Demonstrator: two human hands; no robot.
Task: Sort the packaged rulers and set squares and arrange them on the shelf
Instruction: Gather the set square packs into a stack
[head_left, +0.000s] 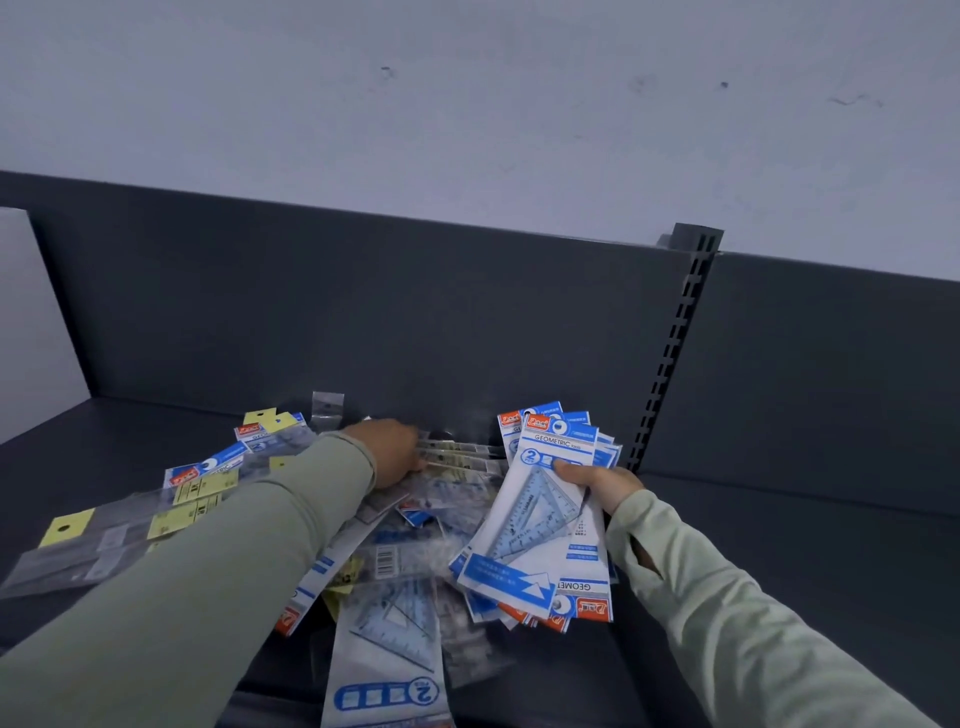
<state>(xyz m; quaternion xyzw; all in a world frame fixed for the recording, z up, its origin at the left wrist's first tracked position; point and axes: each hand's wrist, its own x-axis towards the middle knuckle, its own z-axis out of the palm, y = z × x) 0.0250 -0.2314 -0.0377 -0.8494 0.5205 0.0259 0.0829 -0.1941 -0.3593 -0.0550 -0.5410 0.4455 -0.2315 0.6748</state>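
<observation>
Nearest: one set-square pack (387, 670), face up at the near edge of the loose pile (410, 551), below and between both hands.

Right hand (597, 486): fingers and thumb curled round a fanned stack of set-square packs (545, 514), held above the pile's right side. Stack is uneven, and some packs are turned the other way round.

Left hand (387, 457): reaches across to the far side of the pile, fingertips at the ends of slim ruler packs (460, 457) just beyond it. Back of hand faces the camera, so I cannot tell if it grips them.

Advice for this step: draw the rulers out lengthwise, since the clear sleeves are probably slippery and overlap. Square the right-hand stack before adding more.

Around: yellow-tagged packs (200, 491) lie left of the left forearm, some under the sleeve. The shelf (805, 561) is bare right of the right hand, which looks like a likely spot for the sorted rows. A slotted upright (670, 353) stands behind the right hand.
</observation>
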